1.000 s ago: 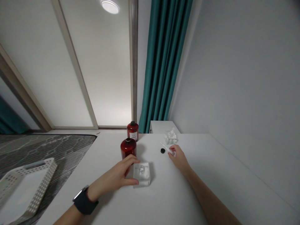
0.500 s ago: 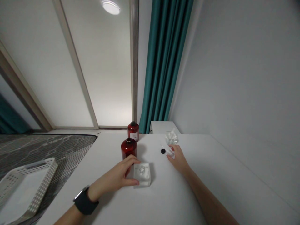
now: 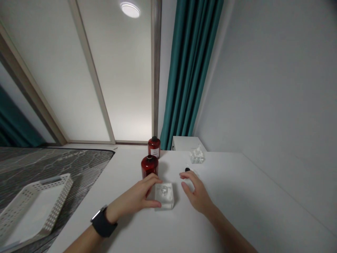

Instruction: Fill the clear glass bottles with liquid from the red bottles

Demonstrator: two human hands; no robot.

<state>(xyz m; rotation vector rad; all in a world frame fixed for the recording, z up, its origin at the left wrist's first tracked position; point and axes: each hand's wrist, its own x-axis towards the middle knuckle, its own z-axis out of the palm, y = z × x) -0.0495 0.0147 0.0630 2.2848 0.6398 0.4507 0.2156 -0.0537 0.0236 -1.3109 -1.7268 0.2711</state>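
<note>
A square clear glass bottle [image 3: 165, 200] with a round open neck stands on the white table. My left hand [image 3: 143, 195] grips it from the left, fingers at its back corner and thumb at its front corner. My right hand [image 3: 196, 195] hovers to the right of this bottle, thumb and fingers apart, with nothing visible between them. Just beyond its fingertips lies a small black cap [image 3: 187, 169], beside a clear piece that my fingers partly hide. Behind my left hand stands a dark red bottle [image 3: 149, 166] without a cap.
Farther back is a second red bottle [image 3: 154, 147] with a black cap and white label. A clear faceted glass piece [image 3: 197, 155] sits near the table's [image 3: 237, 196] far edge. On the left, lower down, is a white perforated basket [image 3: 50, 221]. A wall [image 3: 276, 105] borders the right.
My right hand has come away from the clear piece by the black cap and moved nearer to me and slightly left. My left hand stays at the glass bottle. The view has shifted slightly.
</note>
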